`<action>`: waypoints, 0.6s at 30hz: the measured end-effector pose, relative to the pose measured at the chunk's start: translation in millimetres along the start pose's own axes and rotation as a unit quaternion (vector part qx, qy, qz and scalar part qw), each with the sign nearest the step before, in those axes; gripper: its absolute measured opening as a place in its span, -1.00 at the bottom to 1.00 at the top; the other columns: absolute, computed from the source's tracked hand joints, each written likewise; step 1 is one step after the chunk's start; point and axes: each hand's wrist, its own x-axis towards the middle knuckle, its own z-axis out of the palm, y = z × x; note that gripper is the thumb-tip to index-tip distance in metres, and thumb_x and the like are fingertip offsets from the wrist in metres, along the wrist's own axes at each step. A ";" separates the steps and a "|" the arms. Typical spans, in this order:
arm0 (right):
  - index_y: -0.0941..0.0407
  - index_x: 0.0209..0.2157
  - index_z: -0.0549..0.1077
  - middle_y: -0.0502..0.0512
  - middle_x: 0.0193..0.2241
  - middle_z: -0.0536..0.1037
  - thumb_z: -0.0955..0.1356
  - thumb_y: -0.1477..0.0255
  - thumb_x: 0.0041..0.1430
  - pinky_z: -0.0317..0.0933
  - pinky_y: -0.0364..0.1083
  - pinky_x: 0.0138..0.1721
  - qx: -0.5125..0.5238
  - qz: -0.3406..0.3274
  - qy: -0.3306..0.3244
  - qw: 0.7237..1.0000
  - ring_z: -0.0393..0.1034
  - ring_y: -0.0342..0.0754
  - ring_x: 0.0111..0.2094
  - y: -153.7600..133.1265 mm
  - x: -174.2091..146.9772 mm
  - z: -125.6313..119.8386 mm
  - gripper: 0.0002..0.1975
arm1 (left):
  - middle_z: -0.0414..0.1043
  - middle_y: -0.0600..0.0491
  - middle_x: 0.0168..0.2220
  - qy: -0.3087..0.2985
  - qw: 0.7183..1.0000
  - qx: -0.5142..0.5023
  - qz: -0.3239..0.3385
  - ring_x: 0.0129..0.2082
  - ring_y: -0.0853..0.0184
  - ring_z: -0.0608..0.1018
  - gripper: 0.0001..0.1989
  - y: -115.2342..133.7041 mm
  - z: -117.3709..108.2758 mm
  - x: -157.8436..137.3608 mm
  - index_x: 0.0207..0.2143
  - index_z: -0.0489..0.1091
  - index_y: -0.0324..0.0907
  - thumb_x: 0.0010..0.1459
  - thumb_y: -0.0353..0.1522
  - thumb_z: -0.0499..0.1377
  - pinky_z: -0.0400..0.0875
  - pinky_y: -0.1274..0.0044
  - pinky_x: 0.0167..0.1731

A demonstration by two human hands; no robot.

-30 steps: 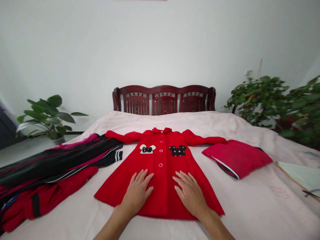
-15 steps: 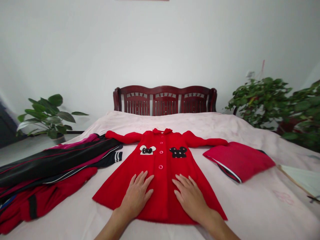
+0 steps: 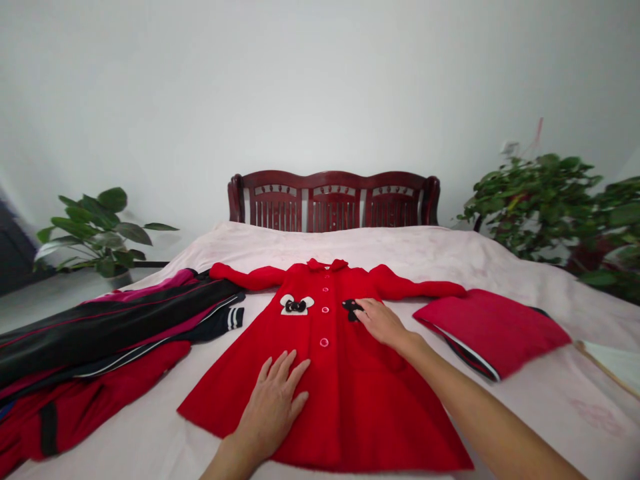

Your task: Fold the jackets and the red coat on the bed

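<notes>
My left hand (image 3: 276,403) lies flat, fingers spread, on the skirt of the red coat (image 3: 327,363) laid face-up on the bed (image 3: 525,393). My right hand (image 3: 380,320), arm outstretched, rests open-palmed over its black patch (image 3: 351,308).

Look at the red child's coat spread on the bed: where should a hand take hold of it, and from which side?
Take the red coat by its outstretched sleeves, coming from the sides. It lies flat, buttons up, so only edges offer fabric to pinch. The right hand and left hand lie flat on it.
</notes>
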 end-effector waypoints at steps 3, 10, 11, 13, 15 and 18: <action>0.24 0.21 0.30 0.29 0.21 0.35 0.15 0.31 0.35 0.01 0.04 0.24 -0.041 0.016 0.012 0.999 0.18 0.11 0.24 2.4 11.7 10.0 -0.50 | 0.12 0.03 0.35 0.004 1.000 0.000 0.003 0.34 0.13 0.17 -0.47 -1.2 2.8 -0.2 0.31 0.09 0.14 0.30 -0.22 0.03 0.04 0.12 0.29; 0.17 0.28 0.22 0.24 0.30 0.21 0.19 0.23 0.33 -0.16 0.15 0.31 -0.090 -0.018 -0.002 0.996 0.02 0.15 0.33 20.0 -1.5 63.1 -0.44 | 0.10 0.04 0.36 0.009 1.000 0.009 0.012 0.33 0.12 0.19 -0.45 -4.9 7.5 0.5 0.33 0.05 0.17 0.31 -0.22 0.02 0.07 0.12 0.28; 0.17 0.28 0.22 0.25 0.30 0.21 0.18 0.24 0.34 -0.17 0.14 0.32 -0.094 -0.020 0.004 0.995 0.02 0.13 0.33 22.0 -3.9 68.4 -0.45 | 0.11 0.04 0.36 0.006 1.000 0.010 0.012 0.33 0.11 0.19 -0.45 -4.5 7.5 0.7 0.33 0.05 0.17 0.31 -0.23 0.02 0.08 0.12 0.28; 0.17 0.28 0.21 0.24 0.30 0.21 0.17 0.23 0.35 -0.17 0.13 0.32 -0.100 -0.020 0.015 0.995 0.02 0.12 0.33 24.5 -6.7 74.7 -0.45 | 0.11 0.03 0.36 -0.001 1.000 0.009 0.009 0.33 0.10 0.19 -0.45 -2.1 6.4 0.9 0.32 0.07 0.16 0.30 -0.24 0.03 0.08 0.12 0.28; 0.17 0.28 0.21 0.25 0.30 0.22 0.17 0.23 0.35 -0.14 0.14 0.31 -0.104 -0.019 0.021 0.994 0.04 0.13 0.32 25.2 -6.9 77.1 -0.44 | 0.12 0.01 0.35 -0.011 1.000 0.005 0.000 0.32 0.09 0.20 -0.44 1.7 2.4 1.3 0.32 0.10 0.13 0.28 -0.25 0.05 0.09 0.13 0.27; 0.16 0.28 0.22 0.24 0.29 0.23 0.17 0.23 0.34 -0.13 0.15 0.31 -0.106 -0.018 0.032 0.994 0.06 0.14 0.31 25.5 -5.6 79.0 -0.45 | 0.21 -0.04 0.30 -0.037 0.999 -0.021 -0.014 0.27 0.06 0.29 -0.44 3.1 -9.4 6.1 0.27 0.22 0.07 0.20 -0.31 0.11 0.16 0.17 0.23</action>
